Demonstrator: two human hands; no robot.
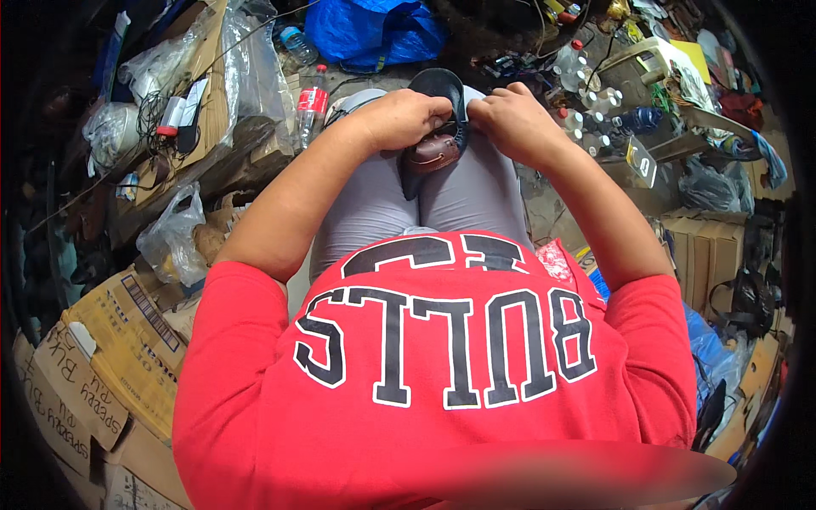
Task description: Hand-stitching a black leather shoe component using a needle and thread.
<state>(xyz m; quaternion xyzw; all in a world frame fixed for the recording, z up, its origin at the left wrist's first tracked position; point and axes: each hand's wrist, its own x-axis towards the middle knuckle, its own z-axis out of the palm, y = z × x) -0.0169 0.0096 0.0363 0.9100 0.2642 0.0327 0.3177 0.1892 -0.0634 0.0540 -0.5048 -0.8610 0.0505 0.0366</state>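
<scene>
A brown leather shoe (432, 153) with a black sole rests between my grey-trousered thighs, its toe toward me. A black curved part of it stands up at the far end. My left hand (410, 117) is closed on the shoe's left side, thumb and fingers pressed together near its opening. On the other side, my right hand (515, 124) is closed in a pinch beside the black edge. What sits between those right fingertips is too small to make out. The shoe's inside is mostly hidden by my left fingers.
A red-labelled bottle (313, 106) stands left of my knee. Beyond lies a blue plastic bag (374, 36). Several bottles (595, 106) crowd the right, near a pale stool-like frame (650, 53). Cardboard boxes (127, 340) and a clear plastic bag (174, 238) lie at the left.
</scene>
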